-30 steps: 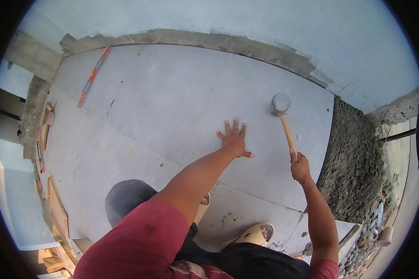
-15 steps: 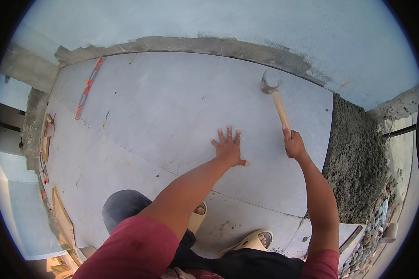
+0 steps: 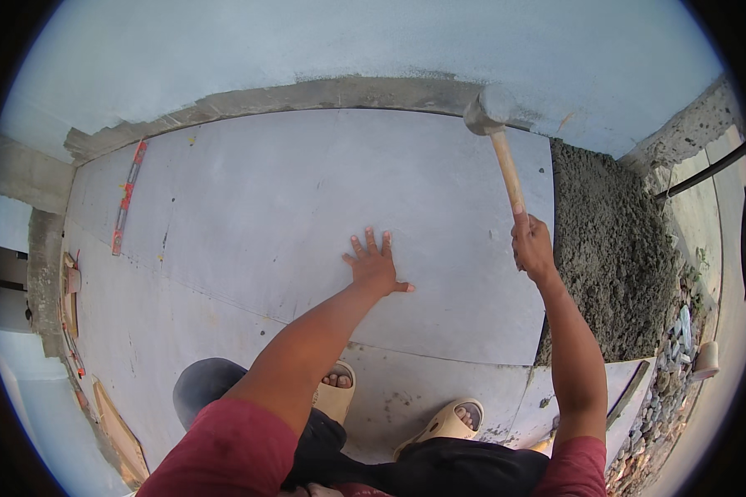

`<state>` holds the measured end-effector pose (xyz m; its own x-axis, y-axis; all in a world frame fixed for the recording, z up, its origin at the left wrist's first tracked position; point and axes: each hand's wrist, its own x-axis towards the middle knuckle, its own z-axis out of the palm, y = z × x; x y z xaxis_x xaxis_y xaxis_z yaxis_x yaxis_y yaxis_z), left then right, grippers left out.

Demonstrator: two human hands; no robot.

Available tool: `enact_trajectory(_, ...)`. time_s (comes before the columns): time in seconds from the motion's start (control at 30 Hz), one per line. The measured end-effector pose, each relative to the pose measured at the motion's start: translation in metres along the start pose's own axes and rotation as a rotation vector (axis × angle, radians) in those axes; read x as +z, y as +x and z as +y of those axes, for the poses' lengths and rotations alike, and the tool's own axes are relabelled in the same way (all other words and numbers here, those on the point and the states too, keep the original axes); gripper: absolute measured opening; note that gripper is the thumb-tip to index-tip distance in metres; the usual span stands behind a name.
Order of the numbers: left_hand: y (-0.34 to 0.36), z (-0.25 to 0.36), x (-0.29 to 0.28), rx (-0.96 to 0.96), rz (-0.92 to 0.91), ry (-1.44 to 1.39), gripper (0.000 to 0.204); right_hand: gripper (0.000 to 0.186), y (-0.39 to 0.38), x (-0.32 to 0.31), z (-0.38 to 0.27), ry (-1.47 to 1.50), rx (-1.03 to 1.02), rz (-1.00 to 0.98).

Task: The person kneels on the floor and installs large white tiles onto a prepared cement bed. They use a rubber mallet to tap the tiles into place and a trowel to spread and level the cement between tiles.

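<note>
The left hand [image 3: 375, 267] lies flat on the large floor tile [image 3: 307, 207]. Right of it, the right hand [image 3: 532, 247] grips a mallet [image 3: 497, 137] reaching ahead toward the wall. A mortar bed [image 3: 613, 257] lies further right; a spirit level [image 3: 127, 197], probably, lies far left.

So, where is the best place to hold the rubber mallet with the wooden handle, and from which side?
Grip the lower end of the wooden-handled rubber mallet, coming from the near side, as the right hand does. The heavy grey head points away toward the far tile edge, so the free handle end faces the person.
</note>
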<state>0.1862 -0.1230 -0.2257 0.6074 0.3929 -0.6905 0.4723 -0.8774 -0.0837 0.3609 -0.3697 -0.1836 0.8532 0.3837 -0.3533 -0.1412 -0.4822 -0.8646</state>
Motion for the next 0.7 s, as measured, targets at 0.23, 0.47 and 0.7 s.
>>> enact_trajectory(0.23,0.000,0.009,0.005,0.027,0.006,0.006,0.142,0.055,-0.050,-0.027,-0.006,0.319,-0.515,0.286)
enact_trajectory(0.47,0.003,0.001,0.014,-0.019,0.011,0.030,0.142,0.060,-0.031,-0.044,0.022,0.111,0.000,0.204)
enact_trajectory(0.7,-0.002,0.009,0.012,-0.001,0.047,0.019,0.139,0.047,-0.088,-0.034,0.059,0.249,-0.463,0.361)
